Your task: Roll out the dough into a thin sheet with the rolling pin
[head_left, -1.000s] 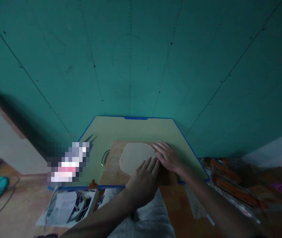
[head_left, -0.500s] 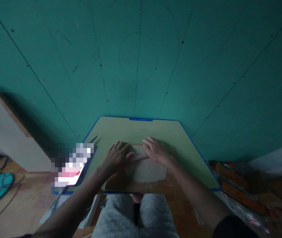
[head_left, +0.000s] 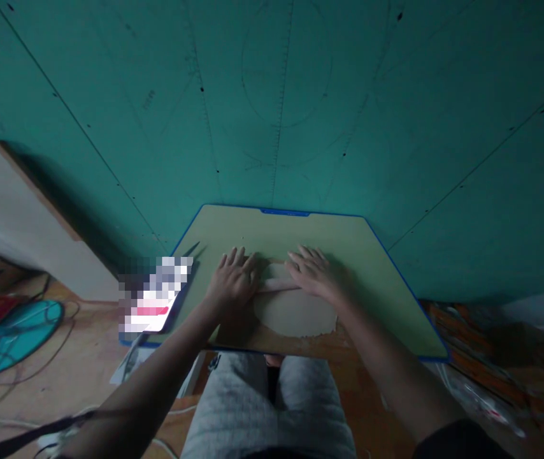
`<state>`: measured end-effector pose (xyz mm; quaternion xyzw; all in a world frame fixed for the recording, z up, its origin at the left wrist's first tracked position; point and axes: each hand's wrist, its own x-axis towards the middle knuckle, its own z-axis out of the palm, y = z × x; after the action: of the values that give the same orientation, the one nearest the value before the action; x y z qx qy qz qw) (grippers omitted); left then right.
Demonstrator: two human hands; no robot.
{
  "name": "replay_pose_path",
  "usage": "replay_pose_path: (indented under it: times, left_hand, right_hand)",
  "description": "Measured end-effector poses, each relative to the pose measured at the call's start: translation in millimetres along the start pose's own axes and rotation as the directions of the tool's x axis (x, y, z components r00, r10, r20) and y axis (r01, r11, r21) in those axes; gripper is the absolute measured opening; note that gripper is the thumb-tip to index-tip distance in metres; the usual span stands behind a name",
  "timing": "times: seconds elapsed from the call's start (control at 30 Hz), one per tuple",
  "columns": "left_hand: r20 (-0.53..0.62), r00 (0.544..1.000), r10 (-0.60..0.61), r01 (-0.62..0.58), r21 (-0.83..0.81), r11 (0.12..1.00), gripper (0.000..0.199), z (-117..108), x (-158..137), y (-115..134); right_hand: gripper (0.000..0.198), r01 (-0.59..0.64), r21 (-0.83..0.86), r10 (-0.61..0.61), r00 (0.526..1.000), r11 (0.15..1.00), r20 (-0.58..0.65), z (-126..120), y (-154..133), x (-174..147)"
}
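A pale rolling pin (head_left: 279, 285) lies crosswise on a flat, rounded sheet of dough (head_left: 295, 315). My left hand (head_left: 234, 278) rests palm down over the pin's left end, its fingers stretched out away from me. Over the right end lies my right hand (head_left: 313, 271), also flat, with its fingers extended and slightly apart. Both palms hide the ends of the pin. Beneath the dough is a brown wooden board (head_left: 272, 344), which shows along the near edge. The dough's lower right rim looks ragged.
The board lies on a pale, blue-edged table (head_left: 386, 299) against a green wall (head_left: 272, 127). On its left side a blurred-out screen (head_left: 157, 299) leans. Cables and a turquoise round object (head_left: 23, 341) are on the floor at left. Orange-brown items (head_left: 467, 338) lie at right.
The whole view has shifted, so the table sits higher and further right. The left hand's thumb, seen over the pin before, is now less visible, and its fingers look straighter.
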<state>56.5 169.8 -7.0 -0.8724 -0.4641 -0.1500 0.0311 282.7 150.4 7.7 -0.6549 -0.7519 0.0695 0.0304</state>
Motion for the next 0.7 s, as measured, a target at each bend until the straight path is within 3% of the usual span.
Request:
replay_pose_path:
  times: [0.1, 0.23, 0.5, 0.6, 0.7]
  left_hand:
    - [0.012, 1.0, 0.01, -0.01, 0.025, 1.0, 0.048, -11.1, -13.4, 14.1]
    - [0.001, 1.0, 0.007, -0.007, -0.015, 1.0, 0.049, -20.7, -36.7, 30.7]
    - [-0.121, 0.99, 0.078, -0.084, -0.049, 0.995, 0.051, -9.4, -90.0, 46.4]
    - [-0.051, 0.994, 0.098, -0.105, -0.155, 0.982, 0.048, -32.3, -93.0, 44.2]
    - [0.009, 0.992, 0.124, -0.113, -0.343, 0.932, 0.047, -77.2, -106.4, 45.5]
  right_hand:
    - [0.055, -0.034, -0.048, 0.031, 0.997, 0.998, -0.071, 0.3, -7.3, -19.6]
    - [0.052, 0.009, -0.065, -0.019, 0.987, 0.998, -0.162, 1.2, -15.8, -47.6]
    - [0.052, 0.091, -0.072, -0.109, 0.944, 0.993, -0.311, 18.1, -24.6, -112.5]
    - [0.044, 0.086, -0.083, -0.109, 0.939, 0.993, -0.326, 23.7, -25.4, -124.1]
    - [0.034, 0.08, -0.08, -0.103, 0.931, 0.994, -0.351, 27.2, -24.5, -125.5]
